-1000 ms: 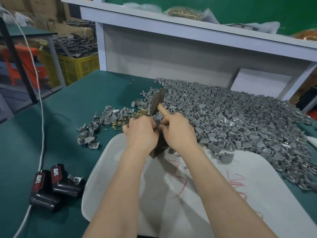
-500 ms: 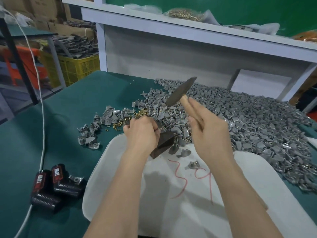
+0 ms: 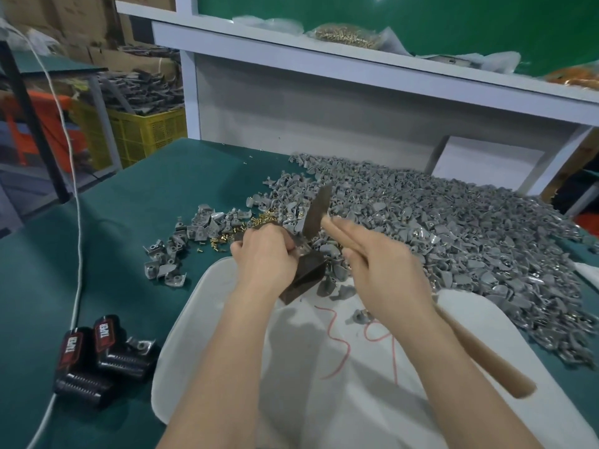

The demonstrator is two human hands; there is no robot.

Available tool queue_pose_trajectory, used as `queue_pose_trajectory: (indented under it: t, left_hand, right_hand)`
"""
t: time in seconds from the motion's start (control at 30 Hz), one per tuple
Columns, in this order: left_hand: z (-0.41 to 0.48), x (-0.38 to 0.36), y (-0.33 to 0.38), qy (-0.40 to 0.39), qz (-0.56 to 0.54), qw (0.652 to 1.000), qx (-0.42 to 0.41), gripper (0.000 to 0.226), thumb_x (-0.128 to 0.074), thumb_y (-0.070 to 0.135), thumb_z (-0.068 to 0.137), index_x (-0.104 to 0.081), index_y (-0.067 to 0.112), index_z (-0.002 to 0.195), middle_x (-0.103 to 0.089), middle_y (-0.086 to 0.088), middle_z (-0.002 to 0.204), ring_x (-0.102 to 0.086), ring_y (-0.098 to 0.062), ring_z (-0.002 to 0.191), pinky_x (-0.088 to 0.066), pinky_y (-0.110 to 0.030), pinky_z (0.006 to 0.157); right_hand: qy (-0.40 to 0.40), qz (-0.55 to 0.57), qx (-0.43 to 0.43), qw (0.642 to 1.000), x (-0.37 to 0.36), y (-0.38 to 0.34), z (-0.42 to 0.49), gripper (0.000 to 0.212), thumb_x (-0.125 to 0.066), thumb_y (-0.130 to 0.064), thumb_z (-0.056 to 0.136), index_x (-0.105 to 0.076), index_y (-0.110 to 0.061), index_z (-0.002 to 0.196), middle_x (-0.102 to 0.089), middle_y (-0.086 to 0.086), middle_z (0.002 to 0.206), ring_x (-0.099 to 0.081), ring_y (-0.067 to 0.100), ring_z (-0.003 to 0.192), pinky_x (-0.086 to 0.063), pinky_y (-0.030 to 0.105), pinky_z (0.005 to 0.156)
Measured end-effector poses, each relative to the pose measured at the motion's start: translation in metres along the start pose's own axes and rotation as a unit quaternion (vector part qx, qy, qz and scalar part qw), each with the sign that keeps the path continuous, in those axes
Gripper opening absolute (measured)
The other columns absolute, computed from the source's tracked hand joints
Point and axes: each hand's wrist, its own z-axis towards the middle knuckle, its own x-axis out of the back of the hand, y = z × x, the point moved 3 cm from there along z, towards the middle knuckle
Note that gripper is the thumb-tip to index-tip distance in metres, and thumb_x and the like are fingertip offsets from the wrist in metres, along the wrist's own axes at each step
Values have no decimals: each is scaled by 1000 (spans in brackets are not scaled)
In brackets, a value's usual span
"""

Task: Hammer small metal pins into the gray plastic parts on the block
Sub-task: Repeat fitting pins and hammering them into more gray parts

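White cable (image 3: 76, 218): runs along the left edge of the green worktop (image 3: 155, 189).

2 black devices with red labels (image 3: 97, 354): lie side by side near the front-left corner.

Small group of gray parts (image 3: 176, 254): lies left of centre, with loose brass pins (image 3: 223, 244) just beside it on the right.

White tray (image 3: 207, 351): lies at the front edge, centre; red marks show on its surface.

Left grip (image 3: 262, 259): closed, fingers curled over a gray part (image 3: 300, 251) seated on top of the block (image 3: 306, 275). No pin can be made out under the fingers.

Block: dark, standing at the rear edge of the tray, touching it.

Hammer (image 3: 317, 212): dark head tilted, just above the block and blurred; contact with the gray part cannot be determined. The wooden handle runs back toward the front-right.

Right grip (image 3: 385, 273): closed on the hammer handle close to the head, with 1 finger lying along the handle.

Large pile of gray parts (image 3: 460, 234): covers the right half of the worktop up to the rear edge; a few strays lie on the tray.
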Motion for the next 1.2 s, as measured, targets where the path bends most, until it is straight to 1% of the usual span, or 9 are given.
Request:
queue_pose_trajectory:
  t: [0.1, 0.23, 0.43, 0.63, 0.73, 0.8, 0.97, 1.07, 1.2]
  left_hand:
    - [1, -1, 0, 8, -19, 1000, 9, 14, -62, 20, 87, -69, 17, 76, -67, -1, 89, -51, -29, 100, -25, -34, 81]
    - [2, 0, 2, -6, 11, 1000, 7, 13, -59, 20, 87, -69, 20, 79, -66, 1, 95, -51, -28, 102, -28, -38, 85]
    - [-1, 2, 2, 0, 1, 1000, 5, 16, -57, 15, 87, -71, 17, 78, -67, 0, 91, -51, -29, 100, -23, -36, 79]
    - [-1, 3, 2, -5, -16, 1000, 5, 14, -59, 20, 89, -69, 25, 80, -66, 2, 99, -52, -28, 102, -26, -37, 83]
    - [-1, 2, 5, -1, -35, 999, -6, 11, -60, 24, 90, -69, 26, 84, -66, 3, 100, -52, -26, 103, -28, -38, 85]
    - [-1, 0, 8, 0, -56, 998, -16, 10, -59, 26, 90, -69, 27, 88, -65, 4, 102, -51, -25, 106, -29, -39, 87]
    - [0, 4, 14, 32, -130, 990, -43, 15, -57, 26, 91, -67, 25, 102, -57, 4, 117, -47, -21, 115, -35, -39, 98]
    - [-1, 19, 6, 138, -279, 950, 15, 20, -57, 24, 92, -62, 23, 111, -48, 4, 125, -45, -14, 119, -34, -28, 100]
    - [-1, 35, -15, 258, -502, 811, 153, 20, -50, 13, 93, -52, 33, 95, -46, -4, 126, -51, -15, 108, -43, -34, 94]
  right_hand:
    - [67, 90, 25, 993, 3, -3, -2, 49, -49, -24, 96, -39, -60, 127, -60, -17, 124, -61, 8, 102, -50, 28, 90]
    - [-65, -10, -6, 998, -9, 4, 0, 45, -50, -27, 95, -42, -48, 134, -63, -13, 122, -65, 14, 95, -55, 36, 83]
    - [-26, 58, -91, 994, -16, 27, 28, 44, -49, -24, 96, -41, -37, 138, -58, -13, 101, -49, 2, 68, -37, 16, 58]
    - [-161, 48, -167, 971, -45, 45, 39, 32, -51, -26, 95, -54, -25, 127, -60, -9, 81, -52, 8, 52, -38, 14, 38]
    - [-113, -52, -132, 983, -44, 45, 38, 37, -47, -45, 95, -55, -27, 126, -61, -1, 104, -59, 16, 87, -52, 28, 72]
    - [-73, 17, -85, 994, -37, 34, 41, 37, -50, -46, 92, -56, -30, 125, -58, -4, 111, -55, 15, 101, -48, 33, 89]
    - [-127, 234, -54, 962, -38, 4, 60, 10, -60, -20, 91, -67, -25, 95, -69, -9, 79, -60, -2, 61, -45, 9, 53]
    - [40, 215, -134, 967, -31, 13, 93, 29, -57, -23, 92, -56, -27, 121, -63, -6, 113, -58, 2, 86, -47, 14, 63]
    - [-41, -21, -207, 977, -53, 13, 117, 73, -53, -37, 92, -8, -34, 150, -11, 14, 156, -16, 37, 142, -18, 52, 114]
